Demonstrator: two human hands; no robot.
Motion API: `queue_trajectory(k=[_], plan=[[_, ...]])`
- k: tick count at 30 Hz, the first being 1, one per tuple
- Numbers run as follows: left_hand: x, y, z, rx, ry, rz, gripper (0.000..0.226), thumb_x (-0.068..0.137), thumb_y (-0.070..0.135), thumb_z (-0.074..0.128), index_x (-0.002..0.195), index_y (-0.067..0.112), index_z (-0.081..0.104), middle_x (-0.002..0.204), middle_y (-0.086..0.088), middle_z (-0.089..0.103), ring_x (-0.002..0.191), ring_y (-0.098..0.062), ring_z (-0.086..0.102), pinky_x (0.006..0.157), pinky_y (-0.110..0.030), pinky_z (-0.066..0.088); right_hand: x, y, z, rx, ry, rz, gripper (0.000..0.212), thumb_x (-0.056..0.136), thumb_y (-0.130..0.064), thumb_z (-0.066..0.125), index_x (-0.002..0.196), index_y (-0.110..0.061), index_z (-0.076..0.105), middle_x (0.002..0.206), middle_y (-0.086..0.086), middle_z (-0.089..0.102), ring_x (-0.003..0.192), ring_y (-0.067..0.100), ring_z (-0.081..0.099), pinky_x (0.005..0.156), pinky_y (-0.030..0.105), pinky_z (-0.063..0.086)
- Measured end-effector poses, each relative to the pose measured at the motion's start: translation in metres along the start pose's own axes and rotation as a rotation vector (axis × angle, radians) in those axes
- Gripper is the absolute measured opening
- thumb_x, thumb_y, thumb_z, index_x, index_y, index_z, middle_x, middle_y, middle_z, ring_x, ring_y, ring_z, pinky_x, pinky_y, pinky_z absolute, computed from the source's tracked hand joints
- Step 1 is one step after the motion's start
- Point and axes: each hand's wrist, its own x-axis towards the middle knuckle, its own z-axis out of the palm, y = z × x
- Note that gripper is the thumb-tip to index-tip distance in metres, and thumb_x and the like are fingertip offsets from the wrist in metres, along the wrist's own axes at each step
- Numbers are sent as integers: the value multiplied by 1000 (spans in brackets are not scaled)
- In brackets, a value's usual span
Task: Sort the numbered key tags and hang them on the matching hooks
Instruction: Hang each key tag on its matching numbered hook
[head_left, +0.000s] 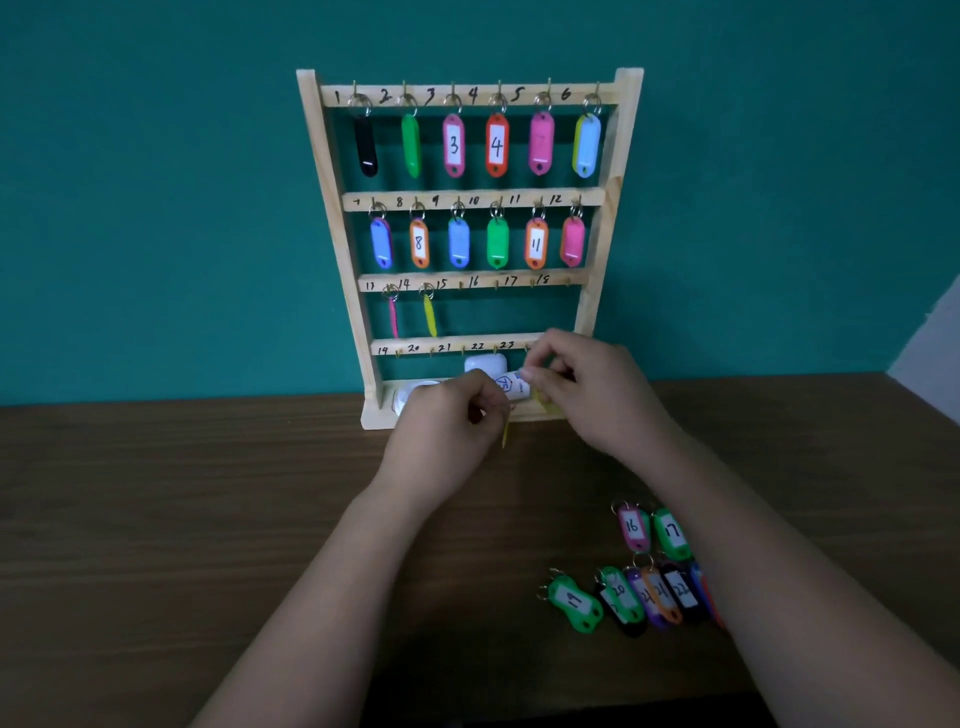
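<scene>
Nearest us, loose key tags (631, 592) lie clustered on the table (208, 519). Farther, our left hand (452, 415) and right hand (587, 387) both pinch a yellow tag (505, 434). Beyond, the rack (467, 234) carries fourteen hung tags.

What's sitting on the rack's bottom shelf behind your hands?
A white case and a white labelled tube show between the hands; a white round item is mostly covered by the left hand.

The wooden rack (596, 244) is showing handwritten hook numbers 1 to 23. Hanging tags are showing 3 (454, 146), 4 (496, 146), 8 (418, 243) and 11 (536, 243); tags lying on the table are reading 16 (632, 527), 17 (672, 532) and 19 (573, 601).
</scene>
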Motion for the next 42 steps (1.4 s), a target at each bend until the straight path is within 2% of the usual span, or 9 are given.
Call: queue_trajectory(k=[8,14,20,24,29,31,35,38,42], plan=[[8,-13,-21,0,141,-55,6,89,22,70,85,27,70,82,15,74,81,-3,70,79,-34,58,66,-29,22,172,127,-86,8,101,-17,70,97,-15,76,80,-6,73,65,4,69,65,28,58],[11,-16,-28,17,221,-44,7,93,21,70,87,24,72,79,13,73,79,-3,68,74,-19,51,89,-41,26,169,232,-97,11,102,-23,68,97,-19,77,72,-5,73,68,13,70,72,44,61],[20,-16,-35,-2,279,-36,7,96,24,73,90,25,76,80,15,72,78,-2,66,71,-13,48,98,-40,27,96,245,-81,12,100,-23,68,93,-23,77,62,-5,67,57,14,66,60,37,56],[36,-19,-41,44,357,-39,6,95,27,74,91,26,79,86,11,69,73,-3,59,67,-7,38,102,-41,28,18,240,-83,13,99,-24,69,91,-23,78,55,-10,59,45,5,48,48,25,39],[61,-16,-46,77,364,-67,6,95,27,74,93,26,80,91,4,62,73,-5,55,65,-9,35,101,-44,29,-114,253,-95,12,99,-27,69,89,-23,74,60,-12,59,52,7,58,48,27,43],[69,-14,-47,86,369,-67,8,96,29,73,95,26,80,94,3,61,77,-7,56,68,-18,39,97,-43,29,-140,265,-126,11,100,-26,69,91,-21,74,62,-13,58,54,10,60,50,31,49],[83,-9,-46,85,384,-53,11,96,34,72,98,26,80,95,1,62,88,-18,61,75,-32,48,86,-34,26,-101,312,-159,7,100,-22,66,99,-20,73,55,-14,49,50,6,51,49,32,41],[90,-5,-45,107,411,-52,12,96,34,72,98,26,80,96,2,62,85,-15,60,74,-30,45,74,-27,23,-66,330,-177,7,101,-19,65,103,-19,72,54,-11,50,50,10,52,51,37,48],[94,-3,-43,142,425,-76,11,97,32,70,96,24,79,97,1,61,83,-14,57,71,-29,43,53,-21,19,-59,312,-159,8,100,-17,66,103,-20,72,54,-7,52,53,12,55,52,34,47]])
